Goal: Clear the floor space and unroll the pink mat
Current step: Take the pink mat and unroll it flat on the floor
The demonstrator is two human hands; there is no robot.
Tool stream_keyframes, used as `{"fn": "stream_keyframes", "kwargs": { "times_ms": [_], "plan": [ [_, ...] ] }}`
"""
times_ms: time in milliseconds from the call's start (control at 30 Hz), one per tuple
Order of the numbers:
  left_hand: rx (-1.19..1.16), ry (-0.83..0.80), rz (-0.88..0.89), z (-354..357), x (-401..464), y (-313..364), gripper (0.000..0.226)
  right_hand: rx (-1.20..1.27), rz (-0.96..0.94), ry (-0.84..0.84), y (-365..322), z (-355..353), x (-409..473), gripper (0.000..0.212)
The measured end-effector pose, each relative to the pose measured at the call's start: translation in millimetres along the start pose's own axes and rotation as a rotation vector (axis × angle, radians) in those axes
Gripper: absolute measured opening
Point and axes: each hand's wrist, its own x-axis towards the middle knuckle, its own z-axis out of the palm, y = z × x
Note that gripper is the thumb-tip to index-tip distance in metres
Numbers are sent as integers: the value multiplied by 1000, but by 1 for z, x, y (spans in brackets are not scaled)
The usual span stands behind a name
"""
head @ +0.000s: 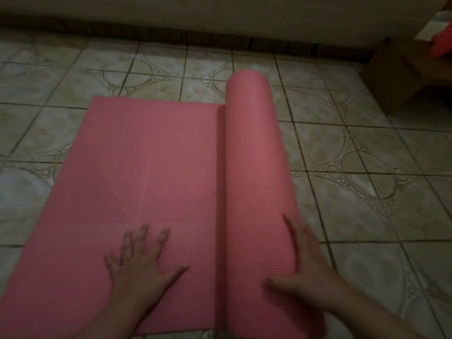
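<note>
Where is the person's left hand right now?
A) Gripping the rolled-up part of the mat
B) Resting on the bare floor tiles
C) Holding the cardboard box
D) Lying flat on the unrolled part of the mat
D: the left hand lies with fingers spread on the flat part of the pink mat, while the right hand rests against the roll.
</note>
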Motion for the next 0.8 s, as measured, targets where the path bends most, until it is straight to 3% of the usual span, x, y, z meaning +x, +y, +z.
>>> {"fn": "stream_keyframes", "kwargs": {
  "times_ms": [67,200,233,400,800],
  "plan": [
    [-54,11,-32,0,4,16,104,65,68,20,7,-23,4,129],
    [-88,-31,100,1,12,56,100,152,19,316,10,-43,18,82],
    [-82,-46,145,2,13,64,99,115,7,352,10,-41,21,80],
    [-16,-72,181,8,12,74,105,-82,180,361,25,-33,31,136],
    [-54,-63,116,2,4,55,100,-87,-8,430,27,-20,32,129]
  ]
}}
